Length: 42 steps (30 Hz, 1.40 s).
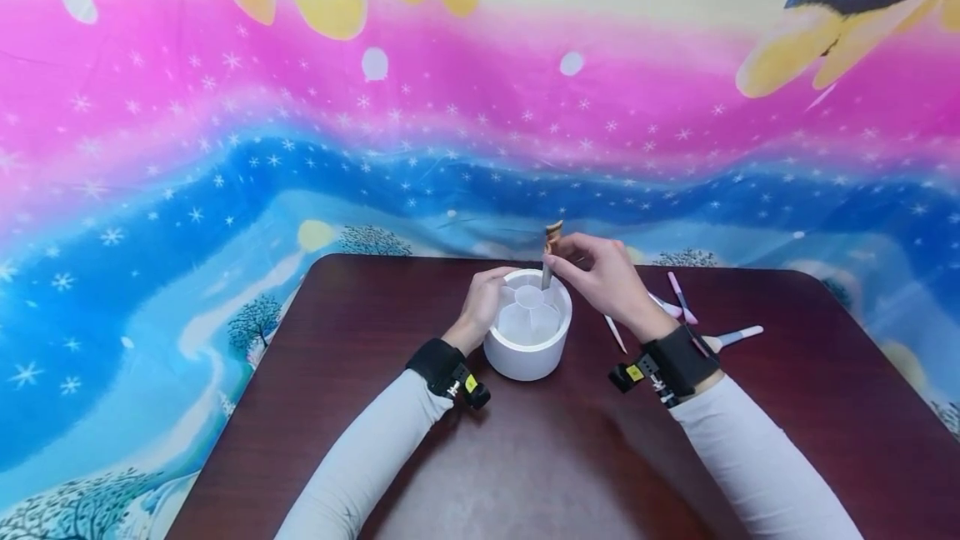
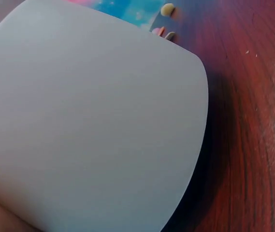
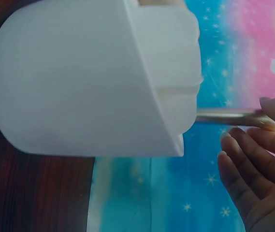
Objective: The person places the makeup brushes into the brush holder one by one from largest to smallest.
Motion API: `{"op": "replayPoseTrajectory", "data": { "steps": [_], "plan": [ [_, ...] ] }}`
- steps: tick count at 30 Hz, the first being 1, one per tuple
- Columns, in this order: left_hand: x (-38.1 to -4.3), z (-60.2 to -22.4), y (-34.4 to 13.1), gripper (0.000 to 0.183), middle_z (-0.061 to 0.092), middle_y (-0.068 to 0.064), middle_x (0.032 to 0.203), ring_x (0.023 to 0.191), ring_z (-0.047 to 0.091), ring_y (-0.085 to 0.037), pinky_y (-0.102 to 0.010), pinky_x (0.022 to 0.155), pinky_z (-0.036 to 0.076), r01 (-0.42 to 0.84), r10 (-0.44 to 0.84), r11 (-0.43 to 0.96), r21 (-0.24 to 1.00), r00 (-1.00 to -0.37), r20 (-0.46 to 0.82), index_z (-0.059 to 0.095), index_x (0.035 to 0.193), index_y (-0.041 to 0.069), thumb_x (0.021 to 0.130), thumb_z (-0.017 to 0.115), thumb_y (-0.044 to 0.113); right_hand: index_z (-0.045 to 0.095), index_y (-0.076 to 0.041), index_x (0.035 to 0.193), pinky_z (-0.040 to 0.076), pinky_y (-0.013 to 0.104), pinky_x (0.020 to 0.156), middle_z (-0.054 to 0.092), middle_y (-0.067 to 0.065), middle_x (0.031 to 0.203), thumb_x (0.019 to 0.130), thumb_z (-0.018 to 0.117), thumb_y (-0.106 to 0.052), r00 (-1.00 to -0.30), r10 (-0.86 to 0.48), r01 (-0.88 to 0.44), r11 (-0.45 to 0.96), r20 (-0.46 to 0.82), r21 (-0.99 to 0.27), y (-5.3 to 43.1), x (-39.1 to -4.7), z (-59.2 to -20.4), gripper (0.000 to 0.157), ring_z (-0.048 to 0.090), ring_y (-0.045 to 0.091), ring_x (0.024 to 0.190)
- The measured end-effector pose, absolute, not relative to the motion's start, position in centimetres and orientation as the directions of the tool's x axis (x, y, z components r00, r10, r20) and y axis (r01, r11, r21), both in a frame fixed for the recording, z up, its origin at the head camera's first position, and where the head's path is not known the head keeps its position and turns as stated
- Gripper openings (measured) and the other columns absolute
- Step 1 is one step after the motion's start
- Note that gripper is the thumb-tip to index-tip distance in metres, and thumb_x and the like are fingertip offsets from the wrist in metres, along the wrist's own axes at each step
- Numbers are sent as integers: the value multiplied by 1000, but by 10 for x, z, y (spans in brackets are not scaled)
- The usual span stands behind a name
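A white round organizer with clear inner dividers stands on the table. My left hand holds its left side, fingers lying along the wall near the rim. In the left wrist view the white wall fills most of the picture. Above the far right of the rim, my right hand pinches a slim makeup brush between thumb and fingers. It stands nearly upright, with a flared brownish top and a silvery lower part over the compartments. The right wrist view shows its metallic shaft behind the dividers' edge.
Several more brushes lie right of the organizer, partly behind my right wrist: a pink-ended one, one with a white and blue-grey handle and a thin white pointed piece. A printed cloth hangs behind the dark table.
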<state>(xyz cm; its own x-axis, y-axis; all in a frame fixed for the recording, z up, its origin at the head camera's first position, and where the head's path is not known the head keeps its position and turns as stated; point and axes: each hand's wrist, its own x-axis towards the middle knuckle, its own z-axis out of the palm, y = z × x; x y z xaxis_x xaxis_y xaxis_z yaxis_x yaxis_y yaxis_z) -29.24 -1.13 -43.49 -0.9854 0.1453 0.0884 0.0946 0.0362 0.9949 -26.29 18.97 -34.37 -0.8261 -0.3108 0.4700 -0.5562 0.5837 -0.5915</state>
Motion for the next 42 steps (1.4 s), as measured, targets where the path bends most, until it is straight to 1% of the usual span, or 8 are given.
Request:
{"op": "replayPoseTrajectory", "data": {
  "steps": [7,14,16,21,28,32,35,42],
  "plan": [
    [-291,-434,-9,48,70,-15,127,121,63,-27,-41,106,49,97,155,37,995,-984,90,71,127,-1,93,36,3,76,-15,108,58,36,75,76,-1,100,96,72,-30,-847,-275,-514,639,455,-572,213,-261,-344,20,72,14,86],
    [-289,-434,-8,50,70,-15,128,121,63,-28,-43,107,48,98,155,57,994,-984,88,70,128,0,93,35,3,75,-9,112,51,17,73,77,6,98,98,70,-24,-860,-218,-461,718,460,-522,269,-255,-342,21,72,22,85],
    [-289,-435,-8,49,70,-15,128,122,63,-28,-43,107,48,94,150,51,994,-985,86,70,128,-1,93,36,2,75,-9,112,49,16,71,76,7,97,98,70,-21,-857,-220,-456,745,466,-487,290,-250,-344,20,71,24,84],
    [-287,-436,-8,48,70,-16,127,118,65,-28,-39,102,51,101,162,28,994,-982,96,71,126,-1,92,36,1,72,-5,116,50,26,67,75,11,97,96,70,-15,-873,-250,-420,822,418,-384,346,-244,-356,22,70,27,81],
    [-291,-434,-8,49,71,-13,126,116,66,-25,-37,101,52,114,162,36,993,-981,107,72,125,1,92,36,2,63,9,122,55,50,71,67,22,105,89,71,-6,-942,-325,-336,913,83,-233,414,-248,-395,37,64,34,88],
    [-294,-432,-10,49,69,-13,130,121,63,-26,-40,105,49,126,168,38,991,-979,118,72,126,1,93,36,2,63,11,121,54,60,80,65,26,108,84,73,-2,-947,-320,-310,929,-20,-205,432,-248,-417,41,63,41,95],
    [-295,-433,-9,48,69,-13,131,123,62,-26,-39,106,48,128,169,39,991,-978,119,72,126,1,94,36,2,67,9,115,54,61,80,65,21,103,82,73,0,-952,-303,-288,935,-43,-205,437,-247,-426,34,62,38,92],
    [-290,-435,-11,48,69,-14,131,123,62,-27,-41,108,48,99,171,45,994,-981,90,71,127,0,94,36,4,71,3,100,51,44,69,63,10,88,83,70,4,-948,-294,-264,940,-122,-218,435,-250,-430,17,55,27,79]
  ]
}}
